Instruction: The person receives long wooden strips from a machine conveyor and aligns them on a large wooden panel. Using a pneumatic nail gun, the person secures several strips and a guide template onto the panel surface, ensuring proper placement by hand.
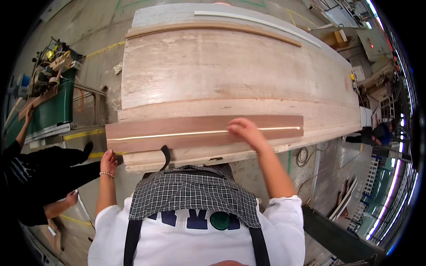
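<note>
A long brown wooden board (pixel 186 142) lies across the near side of the workbench, its left end jutting past the bench edge. Along its length runs a thin, bright pale strip (pixel 177 134). My left hand (pixel 108 163) is closed at the board's near left corner, fingers against its edge. Right of the board's middle, my right hand (pixel 244 131) is over the strip with fingers bent together at it, covering a short stretch. Whether the strip sits in a groove is too small to tell. A black curved strap (pixel 165 156) sticks up beside the board's near edge.
The pale workbench (pixel 222 66) bears a narrow wooden strip (pixel 213 26) and a white strip (pixel 257 22) at its far side. A person (pixel 49 177) in dark clothes is at the left, near a green machine (pixel 60 97). A coiled cable (pixel 302 156) lies right on the floor.
</note>
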{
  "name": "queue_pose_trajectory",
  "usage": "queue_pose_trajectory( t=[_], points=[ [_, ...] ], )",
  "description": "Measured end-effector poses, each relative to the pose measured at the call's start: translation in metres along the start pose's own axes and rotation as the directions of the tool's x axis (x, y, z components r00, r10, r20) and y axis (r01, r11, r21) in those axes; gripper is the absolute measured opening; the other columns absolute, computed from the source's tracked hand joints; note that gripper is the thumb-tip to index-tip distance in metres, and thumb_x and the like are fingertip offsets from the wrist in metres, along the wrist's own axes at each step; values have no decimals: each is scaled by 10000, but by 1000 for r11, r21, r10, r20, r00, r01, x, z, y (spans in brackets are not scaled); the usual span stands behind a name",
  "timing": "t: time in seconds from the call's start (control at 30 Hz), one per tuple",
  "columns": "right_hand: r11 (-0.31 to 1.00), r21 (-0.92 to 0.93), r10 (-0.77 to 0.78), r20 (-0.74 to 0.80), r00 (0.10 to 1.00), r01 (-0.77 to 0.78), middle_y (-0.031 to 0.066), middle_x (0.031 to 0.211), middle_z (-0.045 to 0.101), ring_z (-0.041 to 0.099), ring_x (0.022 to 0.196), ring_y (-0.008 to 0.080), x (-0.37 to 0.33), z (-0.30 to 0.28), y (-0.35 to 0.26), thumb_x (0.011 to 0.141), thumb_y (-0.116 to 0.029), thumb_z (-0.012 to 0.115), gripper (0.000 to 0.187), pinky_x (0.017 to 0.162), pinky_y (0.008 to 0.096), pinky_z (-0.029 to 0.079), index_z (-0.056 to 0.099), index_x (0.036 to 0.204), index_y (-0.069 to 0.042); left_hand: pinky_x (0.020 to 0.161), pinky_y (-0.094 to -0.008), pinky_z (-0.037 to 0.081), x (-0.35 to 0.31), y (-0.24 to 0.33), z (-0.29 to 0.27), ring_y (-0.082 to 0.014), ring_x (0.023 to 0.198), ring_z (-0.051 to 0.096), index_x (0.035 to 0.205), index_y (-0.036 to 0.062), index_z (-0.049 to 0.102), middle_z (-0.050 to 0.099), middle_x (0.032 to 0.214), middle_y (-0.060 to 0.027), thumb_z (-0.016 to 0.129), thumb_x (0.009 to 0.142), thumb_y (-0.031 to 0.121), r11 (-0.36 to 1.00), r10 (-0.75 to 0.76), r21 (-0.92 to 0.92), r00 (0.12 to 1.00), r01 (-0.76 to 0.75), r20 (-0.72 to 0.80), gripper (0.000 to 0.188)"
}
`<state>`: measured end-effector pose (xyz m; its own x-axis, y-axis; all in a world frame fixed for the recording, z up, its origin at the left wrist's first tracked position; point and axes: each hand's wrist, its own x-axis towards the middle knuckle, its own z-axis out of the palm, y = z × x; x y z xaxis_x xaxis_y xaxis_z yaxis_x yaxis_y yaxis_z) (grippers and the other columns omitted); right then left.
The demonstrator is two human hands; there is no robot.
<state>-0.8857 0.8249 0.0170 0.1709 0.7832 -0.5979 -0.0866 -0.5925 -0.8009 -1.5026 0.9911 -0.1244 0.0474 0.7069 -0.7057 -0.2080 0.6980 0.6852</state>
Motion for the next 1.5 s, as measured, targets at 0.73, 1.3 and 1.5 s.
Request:
queue_pose_trajectory(
  t=[0.73,1.3,1.5],
  points=[
    [-18,-988,-558,135,819,152,105,1161,624,577,1098,320,473,-243,-190,860,-353,683,405,905,458,462,632,1176,-106,659,-246,497,-345,-183,200,-106,813,639,1235,36,601,670,998,-45,623,936,239,892,164,371,579,260,-799,361],
    [15,-984,-553,140,821,178,125,1276,561,507,1189,316,368,-209,-99,918,-391,614,421,928,475,434,566,1229,-111,892,-298,506,-264,-101,280,-146,1011,645,1213,35,630,696,1098,-70,609,959,193,684,310,730,905,0,-290,300],
    [174,-852,-514,349,784,493,136,838,647,620,773,314,297,-249,-111,995,-336,510,311,709,405,497,633,1038,-53,843,-331,523,-242,-60,310,-235,953,660,1144,67,675,693,1080,-109,634,924,204,529,432,818,901,-224,-33,262]
  ],
)
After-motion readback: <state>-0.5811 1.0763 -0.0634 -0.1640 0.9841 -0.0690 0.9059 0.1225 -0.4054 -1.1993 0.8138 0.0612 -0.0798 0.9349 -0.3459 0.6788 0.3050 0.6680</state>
